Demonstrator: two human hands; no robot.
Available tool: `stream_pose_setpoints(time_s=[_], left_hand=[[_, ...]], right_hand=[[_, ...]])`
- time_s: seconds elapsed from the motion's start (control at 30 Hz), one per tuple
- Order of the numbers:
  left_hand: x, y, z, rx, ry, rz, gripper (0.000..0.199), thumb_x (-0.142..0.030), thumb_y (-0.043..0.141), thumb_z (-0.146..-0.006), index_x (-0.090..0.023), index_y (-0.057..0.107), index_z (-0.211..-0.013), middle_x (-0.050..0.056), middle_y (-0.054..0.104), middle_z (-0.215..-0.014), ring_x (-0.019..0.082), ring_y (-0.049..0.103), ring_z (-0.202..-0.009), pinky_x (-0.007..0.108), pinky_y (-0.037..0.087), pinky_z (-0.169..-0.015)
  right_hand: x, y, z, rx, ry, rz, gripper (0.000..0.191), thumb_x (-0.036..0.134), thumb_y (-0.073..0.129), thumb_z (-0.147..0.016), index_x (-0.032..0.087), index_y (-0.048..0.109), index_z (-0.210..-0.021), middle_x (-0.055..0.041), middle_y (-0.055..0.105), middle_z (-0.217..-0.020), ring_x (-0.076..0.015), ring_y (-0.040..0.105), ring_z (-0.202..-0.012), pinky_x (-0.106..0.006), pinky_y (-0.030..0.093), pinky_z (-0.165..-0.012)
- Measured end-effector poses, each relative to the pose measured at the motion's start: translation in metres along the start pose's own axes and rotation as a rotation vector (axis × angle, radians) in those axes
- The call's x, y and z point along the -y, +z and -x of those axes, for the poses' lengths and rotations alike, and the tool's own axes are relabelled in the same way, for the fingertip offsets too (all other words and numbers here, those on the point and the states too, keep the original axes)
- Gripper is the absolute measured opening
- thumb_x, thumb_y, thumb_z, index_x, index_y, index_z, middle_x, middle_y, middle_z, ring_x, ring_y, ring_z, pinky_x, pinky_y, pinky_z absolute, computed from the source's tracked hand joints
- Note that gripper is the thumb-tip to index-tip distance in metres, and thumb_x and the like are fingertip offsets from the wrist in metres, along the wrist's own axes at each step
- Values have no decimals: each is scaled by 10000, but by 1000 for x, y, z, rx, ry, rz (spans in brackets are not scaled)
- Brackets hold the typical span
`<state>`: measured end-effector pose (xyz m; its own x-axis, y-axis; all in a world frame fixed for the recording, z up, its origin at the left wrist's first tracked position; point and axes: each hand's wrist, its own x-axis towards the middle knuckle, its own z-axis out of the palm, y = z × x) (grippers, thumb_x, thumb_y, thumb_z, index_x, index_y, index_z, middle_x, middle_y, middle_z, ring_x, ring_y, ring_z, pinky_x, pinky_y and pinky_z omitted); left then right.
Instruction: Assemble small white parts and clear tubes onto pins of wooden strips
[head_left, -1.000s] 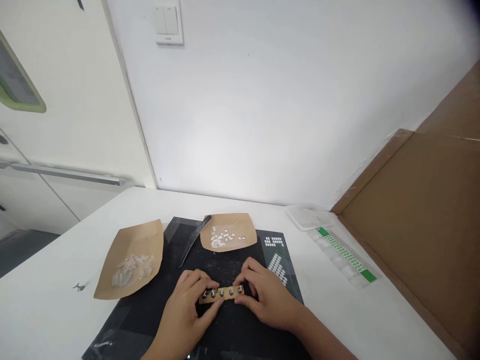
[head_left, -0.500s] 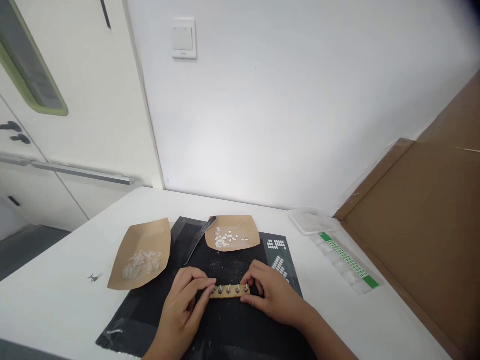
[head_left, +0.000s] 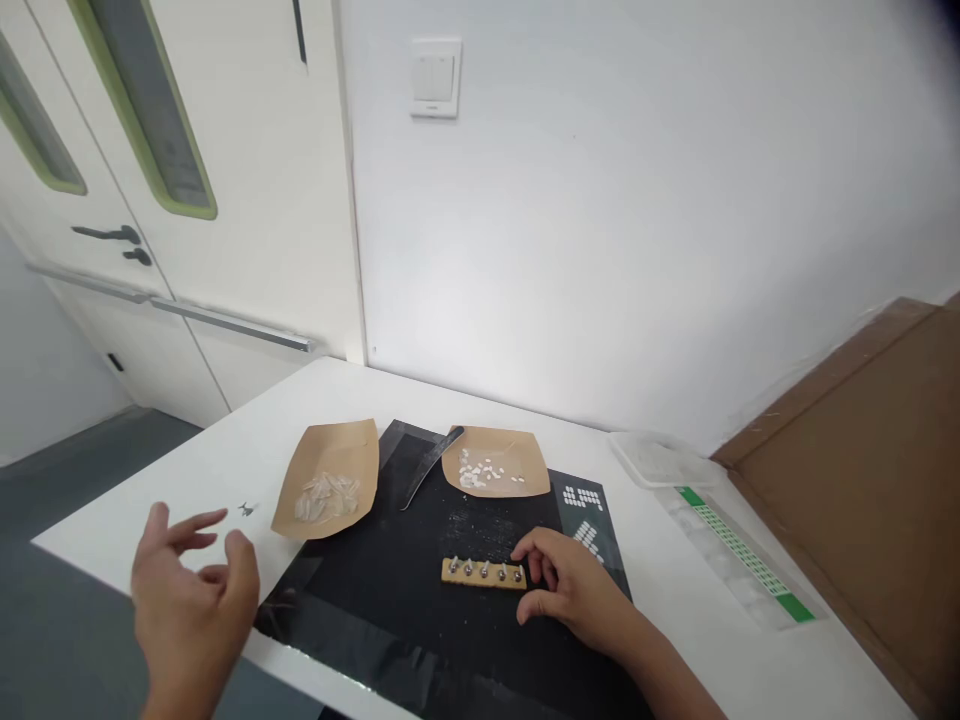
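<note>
On the black mat lies a narrow yellowish strip with several round metal studs in a row, small pale pieces standing on them. My right hand is at the strip's right end, thumb and forefinger apart around it; whether they touch it I cannot tell. My left hand is raised over the table's left front edge, fingers apart and curled, holding nothing. Beyond it is a brown paper tray with a heap of clear, thin pieces. Another paper tray holds small white oval pieces.
A dark, slim curved tool leans on the second tray's rim. White oval stickers sit on the mat's right side. A clear plastic box and a green-and-white strip lie to the right. Tiny metal bits are at left.
My left hand has let go of the strip's left end and moved left, its fingers spreading. My right hand stays by the right end, its grip looser. The view has turned left.
</note>
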<state>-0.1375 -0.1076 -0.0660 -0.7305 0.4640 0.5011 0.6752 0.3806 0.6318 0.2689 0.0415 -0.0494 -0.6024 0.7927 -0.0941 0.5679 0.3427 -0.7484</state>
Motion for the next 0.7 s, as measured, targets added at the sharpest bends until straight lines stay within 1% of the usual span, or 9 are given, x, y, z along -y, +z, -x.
stream_pose_setpoints(time_s=[0.03,0.07,0.13,0.2,0.27,0.37,0.43,0.63,0.7], left_hand=[[8,-2,-13,51,-22,-101,605,-444,571,-947,-98,532,-1442,153,693,-1232,324,704,-891,470,579,-775],[15,-3,-25,122,-32,-165,668,-502,568,-940,-79,525,-1455,165,713,-1199,362,697,-970,500,568,-832],[27,-3,-41,236,-88,-171,744,-596,558,-929,-81,524,-1465,168,731,-1185,374,689,-1048,499,557,-876],[35,-1,-48,289,-117,-204,807,-665,547,-912,-69,525,-1455,175,731,-1199,377,685,-1076,523,529,-950],[39,2,-49,321,-99,-245,820,-689,529,-911,-51,544,-1425,186,726,-1218,390,675,-1112,546,492,-1012],[40,3,-47,384,-32,-275,677,-647,487,-949,-86,669,-1280,192,721,-1257,411,635,-1202,550,440,-1075],[40,3,-48,410,-5,-280,585,-599,474,-968,-116,734,-1172,189,725,-1269,415,624,-1217,539,421,-1092],[43,7,-54,480,-77,-251,454,-547,494,-963,-231,792,-1094,120,774,-1223,448,617,-1188,535,488,-939],[46,11,-55,471,-51,-253,428,-532,523,-943,-227,789,-1083,123,778,-1208,462,603,-1198,545,481,-951]], right_hand=[[-1,0,0,-1,4,2,554,474,996,-636,247,705,-1049,46,615,-832,-150,534,-703,-262,373,-612],[-3,1,-1,-4,8,5,569,489,996,-628,247,705,-1052,47,612,-829,-149,532,-701,-262,369,-609],[-4,1,-2,-2,18,12,594,517,993,-618,243,703,-1058,48,605,-818,-150,531,-699,-262,361,-604],[-5,1,-2,7,28,22,619,541,991,-607,236,699,-1060,50,601,-807,-149,524,-692,-262,353,-600],[-4,0,-3,14,29,39,634,555,987,-604,231,696,-1064,49,602,-804,-149,521,-692,-264,350,-606],[-3,-1,-3,21,31,57,674,570,991,-584,227,691,-1080,46,598,-805,-154,525,-702,-268,352,-615],[-3,-2,-3,28,36,61,712,582,998,-554,227,688,-1087,46,593,-805,-155,520,-700,-268,350,-613],[-4,-2,-1,40,43,27,759,595,1009,-512,223,685,-1089,49,582,-807,-148,499,-695,-261,333,-600],[-2,-2,0,46,39,22,740,599,999,-536,222,685,-1090,44,586,-817,-147,501,-700,-260,331,-604]])
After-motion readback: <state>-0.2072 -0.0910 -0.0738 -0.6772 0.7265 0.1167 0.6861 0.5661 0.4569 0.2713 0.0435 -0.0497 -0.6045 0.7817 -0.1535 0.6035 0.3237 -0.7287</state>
